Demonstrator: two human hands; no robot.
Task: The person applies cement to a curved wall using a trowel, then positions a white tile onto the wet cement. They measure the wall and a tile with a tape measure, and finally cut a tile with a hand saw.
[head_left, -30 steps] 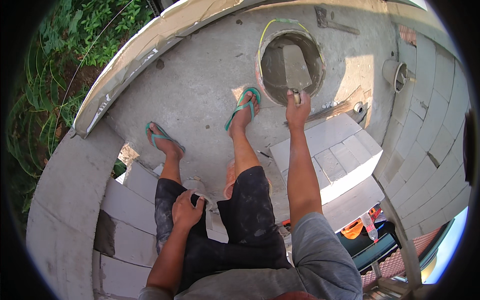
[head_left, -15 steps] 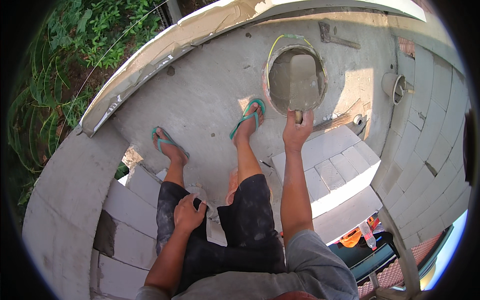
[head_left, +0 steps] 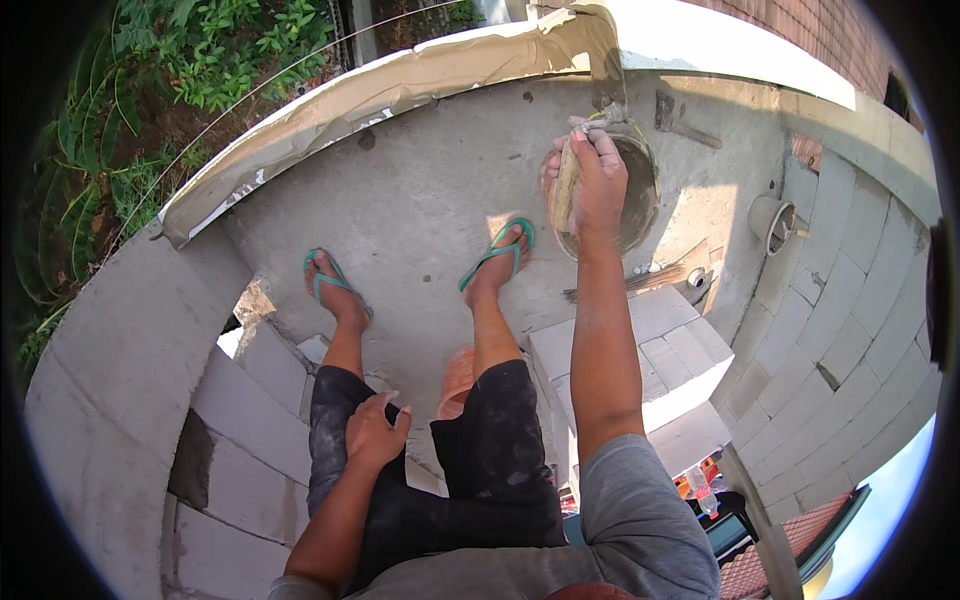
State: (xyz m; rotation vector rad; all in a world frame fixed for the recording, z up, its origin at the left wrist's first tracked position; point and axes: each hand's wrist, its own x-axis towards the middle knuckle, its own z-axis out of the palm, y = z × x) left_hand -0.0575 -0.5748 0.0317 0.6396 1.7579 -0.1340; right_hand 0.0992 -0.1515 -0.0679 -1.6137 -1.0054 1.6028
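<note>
My right hand (head_left: 595, 185) grips the wooden handle (head_left: 564, 185) of a trowel held up above the bucket (head_left: 642, 225) of grey mortar. Its mortar-coated metal blade (head_left: 604, 60) reaches toward the top of the mortar-streaked parapet (head_left: 395, 75); whether the two touch I cannot tell. Much of the bucket is hidden by my hand and the tool. My left hand (head_left: 375, 435) rests on my left thigh, fingers loosely apart and holding nothing.
An axe-like tool (head_left: 685, 128) lies behind the bucket. Stacked white blocks (head_left: 640, 340) stand to my right, a small pail (head_left: 770, 225) by the block wall (head_left: 840, 310). An orange container (head_left: 455, 375) sits between my legs. Plants (head_left: 150, 70) grow beyond the parapet on the left.
My right hand has lifted the trowel up out of the bucket and forward toward the parapet. My left hand stays on my thigh. The view has shifted slightly.
</note>
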